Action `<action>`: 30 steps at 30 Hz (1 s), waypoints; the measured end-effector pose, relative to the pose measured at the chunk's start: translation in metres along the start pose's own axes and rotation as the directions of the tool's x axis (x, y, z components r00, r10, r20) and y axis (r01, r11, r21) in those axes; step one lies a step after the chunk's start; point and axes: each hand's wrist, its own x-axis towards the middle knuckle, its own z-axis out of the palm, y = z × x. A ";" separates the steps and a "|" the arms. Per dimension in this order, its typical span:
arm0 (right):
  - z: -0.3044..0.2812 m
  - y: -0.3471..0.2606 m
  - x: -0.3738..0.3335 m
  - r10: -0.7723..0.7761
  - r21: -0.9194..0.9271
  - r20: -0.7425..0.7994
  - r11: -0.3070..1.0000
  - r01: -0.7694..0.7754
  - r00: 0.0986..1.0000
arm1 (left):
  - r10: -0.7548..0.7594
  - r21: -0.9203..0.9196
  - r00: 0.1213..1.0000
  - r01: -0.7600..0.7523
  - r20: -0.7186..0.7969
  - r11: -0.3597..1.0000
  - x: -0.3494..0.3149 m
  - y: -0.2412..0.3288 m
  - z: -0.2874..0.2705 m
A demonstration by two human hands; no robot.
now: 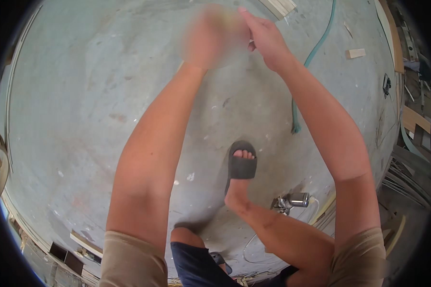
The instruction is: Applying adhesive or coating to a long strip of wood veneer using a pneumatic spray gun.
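Observation:
Both my arms reach forward over a grey concrete floor (143, 91). My left hand (207, 40) is smeared by a blur, and its fingers cannot be made out. Thin pale edges, perhaps of a wooden strip, show beside the left wrist. Close to its right is my right hand (266, 40), with its fingers bent in toward the blurred patch. Something yellowish shows faintly between the hands, too smeared to name. One finger of the right hand points up at the patch's edge and another curls below.
A green hose or strap (316, 50) runs along the floor at the right, near a small wood block (355, 53). Pale boards (278, 6) lie at the top. A spray gun with a metal cup (298, 200) rests beside my leg. My sandalled foot (243, 165) stands centrally.

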 end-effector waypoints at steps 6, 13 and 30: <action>-0.141 0.065 0.125 -0.449 -0.851 -0.264 0.526 0.013 0.853 | -0.251 0.331 0.963 0.207 0.097 0.921 0.046 -0.004 0.053; -0.189 0.046 0.195 -0.281 -0.926 -0.191 0.369 -0.078 0.940 | -0.210 0.542 0.952 0.058 0.223 0.838 0.062 -0.018 0.071; -0.154 0.014 0.152 -0.472 -0.721 -0.166 0.657 0.220 0.866 | -0.139 0.583 0.979 0.024 0.153 0.812 0.081 -0.023 0.063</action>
